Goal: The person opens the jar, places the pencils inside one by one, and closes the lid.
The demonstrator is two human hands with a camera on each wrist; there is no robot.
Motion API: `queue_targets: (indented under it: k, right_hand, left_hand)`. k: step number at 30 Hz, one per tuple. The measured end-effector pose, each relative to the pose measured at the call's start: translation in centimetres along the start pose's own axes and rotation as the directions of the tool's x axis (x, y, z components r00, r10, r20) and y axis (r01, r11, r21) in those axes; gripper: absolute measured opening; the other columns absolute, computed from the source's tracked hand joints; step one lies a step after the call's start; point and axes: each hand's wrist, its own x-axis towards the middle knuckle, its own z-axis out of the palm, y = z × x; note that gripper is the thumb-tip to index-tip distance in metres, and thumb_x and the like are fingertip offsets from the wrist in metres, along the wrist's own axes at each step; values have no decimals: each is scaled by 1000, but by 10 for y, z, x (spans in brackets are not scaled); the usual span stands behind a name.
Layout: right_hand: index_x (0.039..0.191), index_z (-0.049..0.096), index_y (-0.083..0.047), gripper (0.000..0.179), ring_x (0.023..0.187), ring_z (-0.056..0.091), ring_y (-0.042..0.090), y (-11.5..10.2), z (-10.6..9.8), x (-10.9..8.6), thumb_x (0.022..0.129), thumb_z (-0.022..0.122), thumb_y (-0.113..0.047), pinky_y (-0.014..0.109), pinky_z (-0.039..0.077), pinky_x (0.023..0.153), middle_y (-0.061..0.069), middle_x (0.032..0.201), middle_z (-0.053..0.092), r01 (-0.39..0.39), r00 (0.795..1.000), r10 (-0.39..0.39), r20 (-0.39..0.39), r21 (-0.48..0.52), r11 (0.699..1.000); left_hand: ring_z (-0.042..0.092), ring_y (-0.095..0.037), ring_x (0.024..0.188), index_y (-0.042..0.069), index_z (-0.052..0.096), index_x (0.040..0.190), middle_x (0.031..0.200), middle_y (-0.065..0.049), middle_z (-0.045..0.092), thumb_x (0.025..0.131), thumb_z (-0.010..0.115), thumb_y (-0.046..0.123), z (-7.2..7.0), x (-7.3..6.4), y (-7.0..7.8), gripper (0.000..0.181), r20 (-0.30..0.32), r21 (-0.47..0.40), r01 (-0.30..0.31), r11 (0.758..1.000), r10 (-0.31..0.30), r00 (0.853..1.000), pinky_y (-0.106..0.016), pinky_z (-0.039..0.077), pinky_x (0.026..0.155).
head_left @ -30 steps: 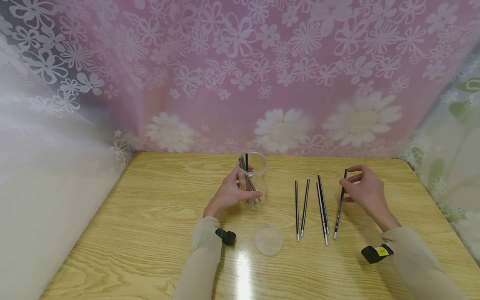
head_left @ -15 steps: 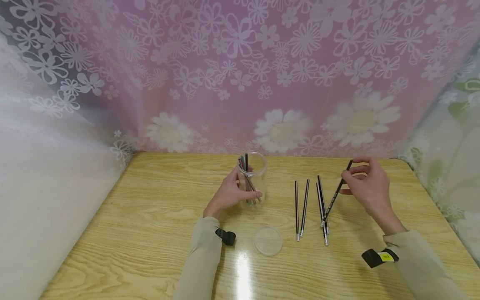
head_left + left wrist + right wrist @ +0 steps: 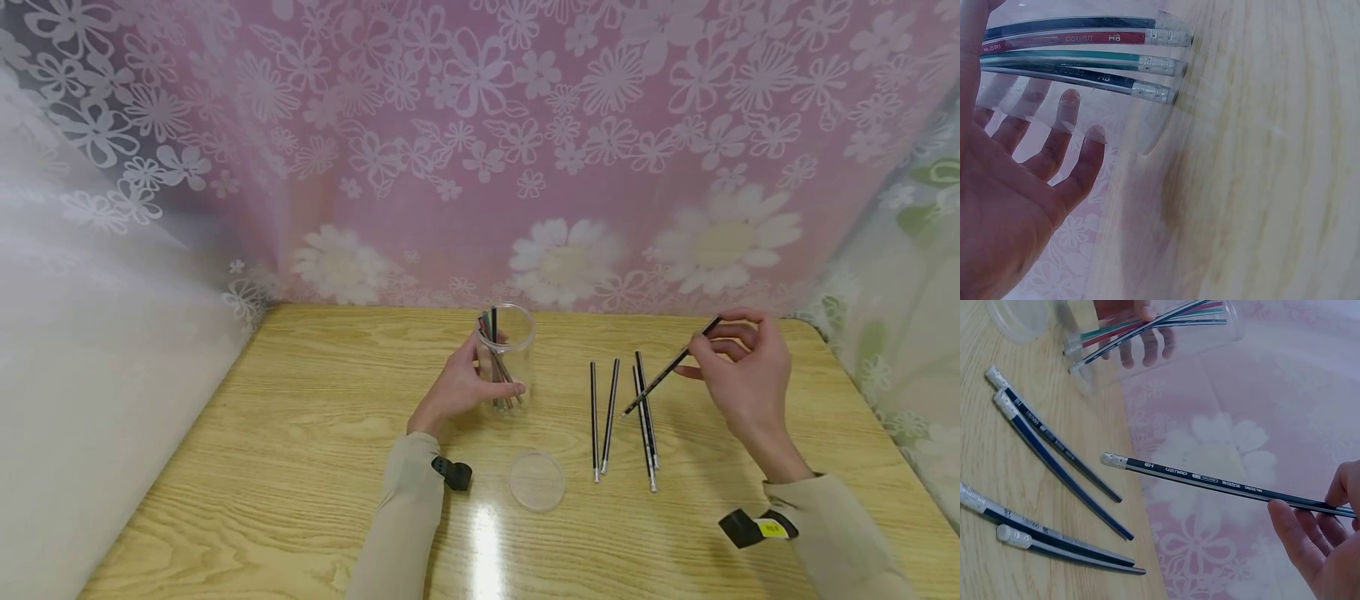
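Note:
My left hand (image 3: 461, 390) grips a clear plastic jar (image 3: 519, 358) that stands upright on the table. Inside lean several eraser-tipped pencils (image 3: 1085, 39); red, green and dark ones show in the left wrist view. At the right, my right hand (image 3: 746, 387) pinches a dark striped pencil (image 3: 1210, 480) by its far end, above the table. Its silver eraser end (image 3: 624, 414) points left towards the jar, over the loose pencils. Between the hands, several dark pencils (image 3: 611, 417) lie on the tabletop, eraser ends towards me, two of them close together.
A round clear lid (image 3: 537, 481) lies flat in front of the jar. The wood-grain table (image 3: 315, 433) ends at a pink flowered curtain (image 3: 465, 208) behind, with pale curtains on both sides.
My right hand has lifted the pencil off the table and swung its eraser end up and to the left, over the lying pencils. The left hand and jar have stayed put.

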Motion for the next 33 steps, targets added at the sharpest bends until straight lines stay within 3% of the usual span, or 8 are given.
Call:
queue_targets:
  k: [8,17,21,25,33]
  right_hand:
    - [113,56,-6,36,70,66,17,-14,9,-2,87,60,18,30,59,53,10,92,61,141,990,-134,-48,214,967]
    - [114,54,-3,35,72,68,20,-35,19,-4,87,63,17,32,60,56,13,90,60,258,965,-232,-119,298,919]
    - [112,53,-2,34,68,69,21,-42,23,-4,86,65,18,34,60,56,14,86,59,304,952,-265,-154,368,879]
    - [111,52,-1,34,65,67,23,-51,29,-4,86,66,18,36,60,56,15,85,57,354,935,-307,-177,424,834]
    - [110,49,4,33,56,57,25,-71,45,-2,85,63,20,38,60,57,16,83,53,404,915,-351,-200,478,780]
  left_hand:
    - [55,-23,125,41,50,140,140,-2,57,76,91,41,0,1,-1,76,6,2,-8,1000,8,1000,-53,48,100]
    - [54,-25,126,38,50,141,140,-2,56,78,91,36,0,1,0,75,13,-8,4,1000,-4,1000,-55,46,101]
    - [53,-25,126,38,50,141,141,-5,56,79,90,36,0,1,0,75,16,-13,5,1000,-5,1000,-56,46,102]
    - [54,-23,125,41,50,140,139,3,56,77,92,36,0,0,1,76,5,-6,1,1000,-1,1000,-53,47,99]
    - [55,-22,124,42,49,140,137,2,57,76,91,39,0,1,-1,76,3,5,-10,1000,10,1000,-52,49,99]
